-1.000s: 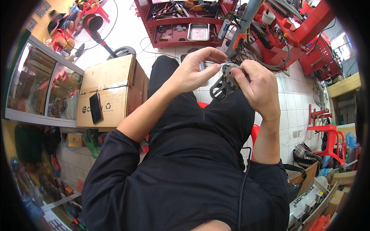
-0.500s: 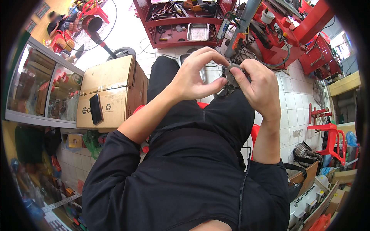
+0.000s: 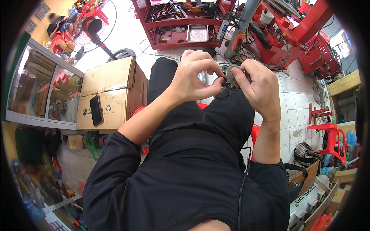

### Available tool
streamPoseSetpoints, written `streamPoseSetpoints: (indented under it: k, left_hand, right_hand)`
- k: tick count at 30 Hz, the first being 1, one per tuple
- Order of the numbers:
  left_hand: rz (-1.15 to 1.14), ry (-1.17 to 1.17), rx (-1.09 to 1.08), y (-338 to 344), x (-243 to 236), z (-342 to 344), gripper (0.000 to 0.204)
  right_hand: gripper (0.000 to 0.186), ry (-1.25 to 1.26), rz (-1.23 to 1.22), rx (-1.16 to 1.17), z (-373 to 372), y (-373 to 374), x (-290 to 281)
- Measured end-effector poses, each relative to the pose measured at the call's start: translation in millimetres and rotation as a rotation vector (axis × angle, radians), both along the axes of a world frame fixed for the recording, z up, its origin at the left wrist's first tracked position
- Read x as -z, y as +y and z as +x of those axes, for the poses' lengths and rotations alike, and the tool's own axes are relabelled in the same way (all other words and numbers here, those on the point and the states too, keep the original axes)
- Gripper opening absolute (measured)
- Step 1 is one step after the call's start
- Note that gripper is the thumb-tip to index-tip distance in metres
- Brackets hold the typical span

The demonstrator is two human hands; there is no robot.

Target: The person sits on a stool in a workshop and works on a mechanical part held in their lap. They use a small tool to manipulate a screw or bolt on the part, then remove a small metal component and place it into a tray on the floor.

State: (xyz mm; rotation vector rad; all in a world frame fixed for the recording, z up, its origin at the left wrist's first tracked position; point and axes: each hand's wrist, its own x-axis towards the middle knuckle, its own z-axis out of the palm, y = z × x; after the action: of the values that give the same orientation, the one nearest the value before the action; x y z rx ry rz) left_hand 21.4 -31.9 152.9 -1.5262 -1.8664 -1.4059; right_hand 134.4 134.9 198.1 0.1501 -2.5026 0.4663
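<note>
Over my knees, my right hand (image 3: 260,86) grips a dark grey round metal part (image 3: 230,78) with rounded hollows around its rim. The right thumb presses on its near face, while the other fingers go behind it out of sight. At the part's left edge, my left hand (image 3: 196,76) has its thumb and curled forefinger drawn together in a pinch. Whether a small piece sits between those fingertips is too small to tell. Both of my thighs, in black trousers (image 3: 163,81), lie below the part.
A cardboard box (image 3: 106,90) with a black phone (image 3: 96,110) on it stands to my left, beside a glass cabinet (image 3: 44,86) and a fan (image 3: 92,26). Ahead is a red tool cart (image 3: 165,24). Red machinery (image 3: 283,34) and a red stool (image 3: 328,139) are at right. A person sits far left.
My left thumb and forefinger have closed from a wide gap into a pinch at the part's left edge. The part has turned slightly in my right hand, showing more of its face.
</note>
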Motion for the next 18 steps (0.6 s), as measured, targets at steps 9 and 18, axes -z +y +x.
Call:
streamPoseSetpoints:
  k: [9,18]
  left_hand:
    - [0.053,0.112,-0.043,4.0,3.2,-1.8,0.017]
    - [0.309,-0.305,-0.274,-13.4,-4.2,-48.6,0.006]
  right_hand:
    - [0.030,0.008,0.019,-0.010,-0.7,-0.7,1.0]
    - [0.027,0.040,0.007,-0.103,1.2,-3.7,1.1]
